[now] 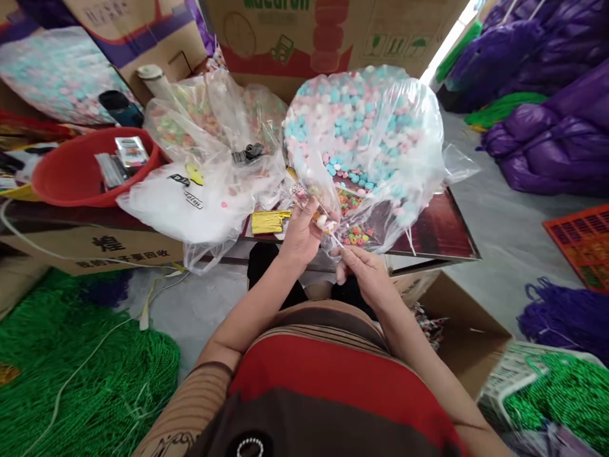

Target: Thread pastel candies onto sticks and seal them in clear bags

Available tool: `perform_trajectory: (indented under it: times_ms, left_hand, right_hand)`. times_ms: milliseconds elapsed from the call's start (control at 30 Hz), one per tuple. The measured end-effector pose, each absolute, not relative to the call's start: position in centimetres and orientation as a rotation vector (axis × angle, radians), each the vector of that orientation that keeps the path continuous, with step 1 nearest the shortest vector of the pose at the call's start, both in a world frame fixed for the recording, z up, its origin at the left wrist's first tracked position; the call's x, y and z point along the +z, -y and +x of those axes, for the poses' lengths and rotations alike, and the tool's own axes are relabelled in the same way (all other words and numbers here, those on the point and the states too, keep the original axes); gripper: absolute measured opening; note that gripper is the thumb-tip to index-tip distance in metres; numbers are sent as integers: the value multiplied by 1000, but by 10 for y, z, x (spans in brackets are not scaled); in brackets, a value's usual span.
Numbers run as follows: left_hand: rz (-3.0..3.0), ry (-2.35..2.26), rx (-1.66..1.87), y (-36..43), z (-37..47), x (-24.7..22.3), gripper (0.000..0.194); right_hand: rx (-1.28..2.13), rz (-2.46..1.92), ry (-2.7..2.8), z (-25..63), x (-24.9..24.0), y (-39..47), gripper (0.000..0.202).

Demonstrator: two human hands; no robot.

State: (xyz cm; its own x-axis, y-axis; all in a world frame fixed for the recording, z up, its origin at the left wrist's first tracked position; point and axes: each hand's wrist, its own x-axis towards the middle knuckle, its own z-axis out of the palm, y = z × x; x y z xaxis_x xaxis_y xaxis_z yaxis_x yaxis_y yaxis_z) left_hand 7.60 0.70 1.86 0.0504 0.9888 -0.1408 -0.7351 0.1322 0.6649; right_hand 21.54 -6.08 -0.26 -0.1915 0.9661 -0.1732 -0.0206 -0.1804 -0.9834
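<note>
My left hand (pixel 303 236) is closed around a small clear candy bag (pixel 324 219) with white and coloured pieces inside. The fingers of my right hand (pixel 360 263) pinch a thin white strip (pixel 337 240) just below that bag; I cannot tell whether it is a stick or a tie. Behind both hands lies a large clear sack (pixel 366 127) of pink, blue and white candies, its mouth towards me. Colourful ring candies (pixel 358 235) show through the plastic beside my right hand. A stack of yellow strips (pixel 267 222) lies left of my left hand.
On the table's left are white printed plastic bags (pixel 190 206) and a red basin (pixel 90 168) holding small packets. Cardboard boxes (pixel 333 38) stand behind. An open carton (pixel 457 324) is at my right. Green cords (pixel 95 362) and purple bundles (pixel 556 139) cover parts of the floor.
</note>
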Motion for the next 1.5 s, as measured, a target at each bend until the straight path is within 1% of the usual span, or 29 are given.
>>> perform_trajectory:
  times_ms: [100,200,367,467,533,700,800,933,1033,1133,1233,1300,1333,1400,1500]
  left_hand:
    - [474,-607,1325,1,82,13,36]
    - [463,-608,1246,8,86,7,47]
    - [532,-620,1146,8,89,1,49]
    - [595,-674,1088,4,87,-6,60]
    - [679,-766,1114,1,85,-13,65]
    - [1086,-1089,1327,-2,83,-27,57]
    - [1318,-1164,1332,-3,83,-29,41]
    - [1476,-1234,1306,-5,83,-28,22]
    - [1635,-1342,1319,-5,84,-30,12]
    - [1957,-1419,1415,-4,84,-36,5]
    - [2173,-1275,1473,-4,81,-43,5]
    - [2081,-1217,1452,-5,79,-48,6]
    - [2020,-1205,1423,-5,79,-51,7]
    - [1961,-1198,1347,-5,79,-54,9]
    - [1926,-1204,1277,-4,80,-55,11]
  right_hand:
    - [1614,-1156,1129,209,-5,61,44]
    - [1637,-1144,1110,205,-6,58,43]
    - [1569,-1158,1201,201,-8,52,47]
    - [1494,-1160,1162,202,-9,49,45]
    - [1414,-1196,1138,206,-9,48,43]
    - [1195,-1298,1233,213,-14,46,43]
    - [1116,-1316,1293,213,-18,46,41]
    - [1070,-1334,1323,213,-21,48,39]
    - [1011,-1365,1338,214,-21,47,36]
    - [1001,-1427,1354,215,-20,45,32]
    - [1236,-1422,1179,215,-22,41,34]
    - [1363,-1380,1003,215,-24,41,39]
    - [1373,-1361,948,215,-25,41,42]
    - [1304,-1348,946,215,-28,42,45]
    - [1095,-1398,1135,216,-32,46,46]
